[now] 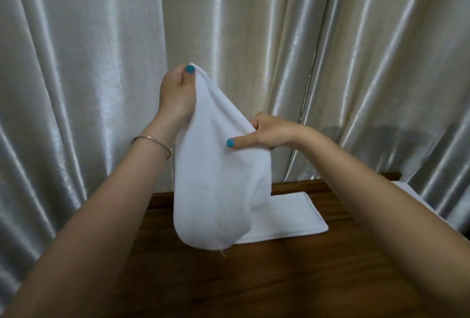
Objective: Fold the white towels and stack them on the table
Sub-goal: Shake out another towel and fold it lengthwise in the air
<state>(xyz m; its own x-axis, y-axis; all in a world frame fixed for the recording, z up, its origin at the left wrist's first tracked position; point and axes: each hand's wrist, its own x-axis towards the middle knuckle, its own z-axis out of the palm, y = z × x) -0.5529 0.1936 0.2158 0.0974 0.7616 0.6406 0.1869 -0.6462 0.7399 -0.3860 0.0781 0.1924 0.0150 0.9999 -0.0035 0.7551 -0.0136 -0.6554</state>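
Note:
A white towel hangs in the air above the brown wooden table, doubled over with its rounded lower end near the tabletop. My left hand pinches its top corner high up. Lower and to the right, my right hand pinches the towel's right edge, thumb on the front. A folded white towel lies flat on the table behind the hanging one, partly hidden by it.
Shiny pale curtains hang close behind the table and fill the background. More white cloth shows at the table's far right edge, behind my right forearm. A thin bracelet sits on my left wrist.

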